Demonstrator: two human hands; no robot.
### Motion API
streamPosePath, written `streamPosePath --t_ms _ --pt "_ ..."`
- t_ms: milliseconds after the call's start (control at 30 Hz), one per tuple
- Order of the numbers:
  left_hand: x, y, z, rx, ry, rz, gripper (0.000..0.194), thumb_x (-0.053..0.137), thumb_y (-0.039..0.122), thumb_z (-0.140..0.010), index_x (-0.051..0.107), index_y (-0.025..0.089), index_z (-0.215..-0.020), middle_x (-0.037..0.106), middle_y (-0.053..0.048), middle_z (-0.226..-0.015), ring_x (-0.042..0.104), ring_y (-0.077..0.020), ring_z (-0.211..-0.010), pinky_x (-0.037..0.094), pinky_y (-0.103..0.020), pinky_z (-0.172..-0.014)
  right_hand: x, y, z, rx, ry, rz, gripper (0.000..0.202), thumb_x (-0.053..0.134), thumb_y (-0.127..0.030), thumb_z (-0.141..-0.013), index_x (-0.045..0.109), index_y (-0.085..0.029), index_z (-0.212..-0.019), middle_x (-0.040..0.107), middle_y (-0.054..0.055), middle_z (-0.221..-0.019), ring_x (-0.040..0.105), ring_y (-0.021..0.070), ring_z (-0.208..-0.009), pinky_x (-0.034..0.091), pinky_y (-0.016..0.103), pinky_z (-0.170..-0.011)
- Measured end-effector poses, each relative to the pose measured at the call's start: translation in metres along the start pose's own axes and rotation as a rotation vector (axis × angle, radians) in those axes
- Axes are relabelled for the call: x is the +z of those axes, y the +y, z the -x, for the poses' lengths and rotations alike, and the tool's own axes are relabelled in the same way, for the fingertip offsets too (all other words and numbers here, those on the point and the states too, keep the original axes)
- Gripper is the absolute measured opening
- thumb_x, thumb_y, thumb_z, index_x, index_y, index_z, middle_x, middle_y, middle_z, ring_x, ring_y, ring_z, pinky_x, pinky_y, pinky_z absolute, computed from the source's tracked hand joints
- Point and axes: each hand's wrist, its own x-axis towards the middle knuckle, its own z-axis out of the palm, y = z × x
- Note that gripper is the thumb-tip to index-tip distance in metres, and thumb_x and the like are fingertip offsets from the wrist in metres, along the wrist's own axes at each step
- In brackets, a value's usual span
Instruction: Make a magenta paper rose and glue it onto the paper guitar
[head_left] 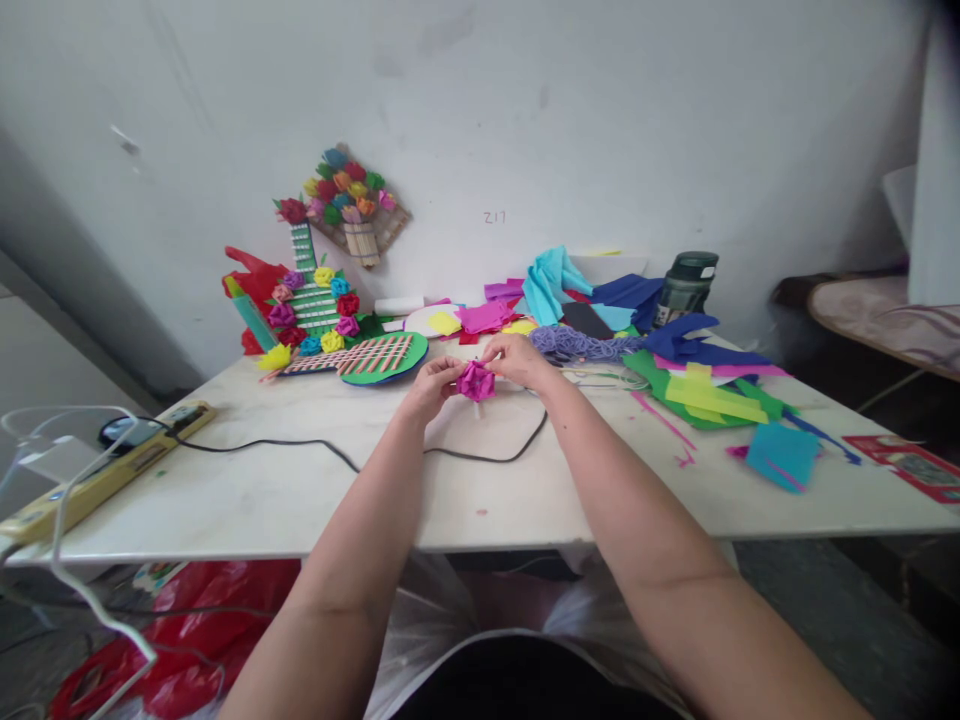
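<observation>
Between my two hands, a magenta crepe paper flower (477,381) is held above the middle of the white table (510,500). My left hand (435,388) pinches its left side with thumb and fingertips. On the upper right edge, my right hand (516,360) grips the paper with its fingertips closed. A short pale piece, perhaps a stem, shows just under the flower. Beyond my left hand lies a green oval board (384,358) with a lattice of pinkish sticks. Past my right hand sits a bundle of purple yarn (581,343).
A decorated guitar-shaped piece (313,300) with paper flowers leans at the back left. Crepe paper sheets (555,285) and a dark bottle (684,288) stand at the back right. A black cable (262,443) crosses the table from a power strip (112,475). Blue paper (784,456) lies right.
</observation>
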Motion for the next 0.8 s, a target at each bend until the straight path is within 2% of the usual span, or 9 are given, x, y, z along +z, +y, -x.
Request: streamPosePath --t_ms 200,333,433,600,800 --pt "-0.0005 0.0014 0.0002 -0.055 -0.010 -0.006 0.038 0.081 0.026 -0.055 0.067 0.013 -0.088 0.067 -0.003 -0.070 0.056 -0.0102 -0.052 0.044 -0.023 -0.051 0.0019 0.0018 -0.0003 -0.040 -0.004 -0.027 0.008 0.069 -0.008 -0.065 0.071 -0.015 -0.065 0.071 0.004 -0.082 0.063 0.0129 -0.074 0.045 0.023 -0.070" --pt "-0.0003 0.0011 0.0011 -0.056 -0.027 -0.054 0.028 0.081 0.033 -0.058 0.070 0.011 -0.070 0.062 -0.004 -0.059 0.050 -0.0086 -0.047 0.037 -0.022 -0.046 0.0039 0.0035 -0.0006 -0.066 -0.015 -0.044 0.007 0.071 -0.008 -0.064 0.071 -0.015 -0.064 0.070 0.004 -0.081 0.063 0.0131 -0.074 0.045 0.023 -0.070" --pt "-0.0007 0.0002 0.0009 -0.069 -0.036 -0.078 0.030 0.082 0.037 -0.057 0.067 0.011 -0.060 0.057 -0.002 -0.052 0.046 -0.0080 -0.045 0.036 -0.022 -0.046 0.0060 0.0055 -0.0012 -0.065 -0.012 -0.042 0.007 0.072 -0.008 -0.062 0.072 -0.015 -0.064 0.070 0.004 -0.081 0.063 0.0134 -0.074 0.046 0.023 -0.070" --pt "-0.0027 -0.0003 -0.0011 -0.070 -0.020 -0.115 0.032 0.083 0.038 -0.055 0.068 0.011 -0.063 0.058 -0.003 -0.052 0.046 -0.0089 -0.044 0.037 -0.024 -0.047 0.0060 0.0073 -0.0020 -0.096 -0.039 -0.065 0.005 0.072 -0.010 -0.063 0.074 -0.014 -0.066 0.070 0.005 -0.079 0.062 0.0136 -0.072 0.046 0.023 -0.069" --pt "-0.0030 0.0006 -0.0020 -0.057 -0.011 -0.133 0.034 0.084 0.039 -0.053 0.065 0.012 -0.058 0.055 -0.001 -0.048 0.045 -0.0083 -0.042 0.035 -0.022 -0.044 -0.0026 0.0055 -0.0002 -0.131 -0.153 -0.113 0.015 0.066 -0.009 -0.065 0.077 -0.014 -0.072 0.071 0.005 -0.079 0.062 0.0148 -0.075 0.046 0.022 -0.069"
